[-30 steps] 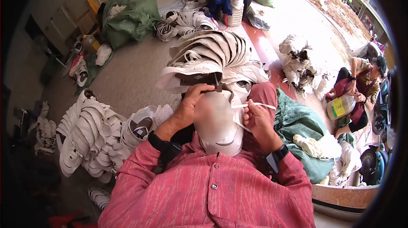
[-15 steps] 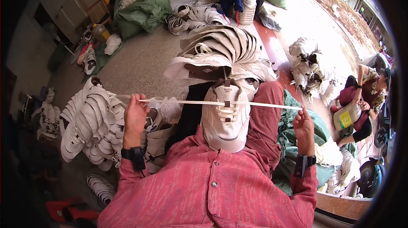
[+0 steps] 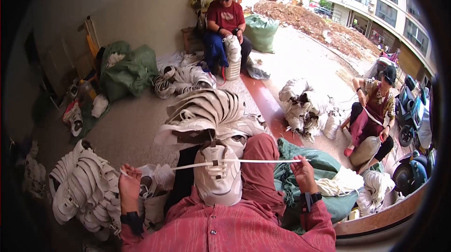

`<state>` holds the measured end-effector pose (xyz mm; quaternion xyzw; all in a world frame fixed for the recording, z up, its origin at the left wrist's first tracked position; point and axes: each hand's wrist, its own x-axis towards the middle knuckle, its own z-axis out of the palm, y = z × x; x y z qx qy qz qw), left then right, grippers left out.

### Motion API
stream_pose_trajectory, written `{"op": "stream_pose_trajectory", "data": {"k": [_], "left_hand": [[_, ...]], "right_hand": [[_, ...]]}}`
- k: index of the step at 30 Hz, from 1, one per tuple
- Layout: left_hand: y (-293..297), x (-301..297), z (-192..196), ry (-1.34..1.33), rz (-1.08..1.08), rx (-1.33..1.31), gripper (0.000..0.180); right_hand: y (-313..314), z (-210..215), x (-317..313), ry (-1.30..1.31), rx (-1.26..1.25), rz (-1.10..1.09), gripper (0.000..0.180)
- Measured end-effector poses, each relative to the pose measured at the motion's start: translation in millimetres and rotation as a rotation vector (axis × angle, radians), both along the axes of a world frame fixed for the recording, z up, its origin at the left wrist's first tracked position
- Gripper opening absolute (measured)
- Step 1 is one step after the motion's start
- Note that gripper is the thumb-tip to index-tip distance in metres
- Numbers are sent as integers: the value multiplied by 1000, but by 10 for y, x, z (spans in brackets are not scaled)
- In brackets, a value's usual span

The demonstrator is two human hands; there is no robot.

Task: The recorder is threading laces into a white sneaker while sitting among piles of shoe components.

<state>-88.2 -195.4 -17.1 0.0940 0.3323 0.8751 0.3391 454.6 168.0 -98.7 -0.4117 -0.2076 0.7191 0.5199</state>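
A white lace-up sneaker [image 3: 219, 188] rests between my thighs with its toe toward me. From its lower eyelets a flat white shoelace [image 3: 263, 161] stretches out to both sides, nearly level and pulled straight. My left hand [image 3: 130, 190] pinches one end of it, left of the sneaker. At the other end, my right hand [image 3: 304, 177] grips the lace between thumb and fingers, out to the right. Just beyond the sneaker, a fanned row of nested white shoe uppers [image 3: 206, 111] leans across my knees.
Stacked uppers [image 3: 84, 181] lie at my left. A green sack [image 3: 329, 162] with a bundle of white laces [image 3: 340, 180] sits at my right. Another shoe pile [image 3: 307, 108] stands ahead. Two co-workers sit beyond: a person in red [image 3: 228, 21] and a person at right [image 3: 376, 111].
My view has tilted up and turned right, so the scene sits lower and further left. Both hands still hold the lace taut. The co-worker at right now stretches a white strip.
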Motion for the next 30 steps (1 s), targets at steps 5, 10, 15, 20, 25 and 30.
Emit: {"op": "stream_pose_trajectory", "data": {"k": [5,10,15,20,25,30], "left_hand": [[-22,-171,-11,-47,-88,107,25],[-106,-260,-26,-27,48,-1,25],[-162,-215,-62,-56,72,-74,22],[-201,-119,-114,32,101,-231,25],[-119,11,-7,118,88,-404,28],[-98,-333,-471,651,167,-917,35]], "right_hand": [[92,22,19,204,-79,-144,20],[245,88,26,289,-84,-172,15],[308,140,11,329,-156,-82,10],[220,228,-81,239,-199,-26,14],[284,92,84,356,-162,103,20],[246,470,-52,-264,122,260,38]]}}
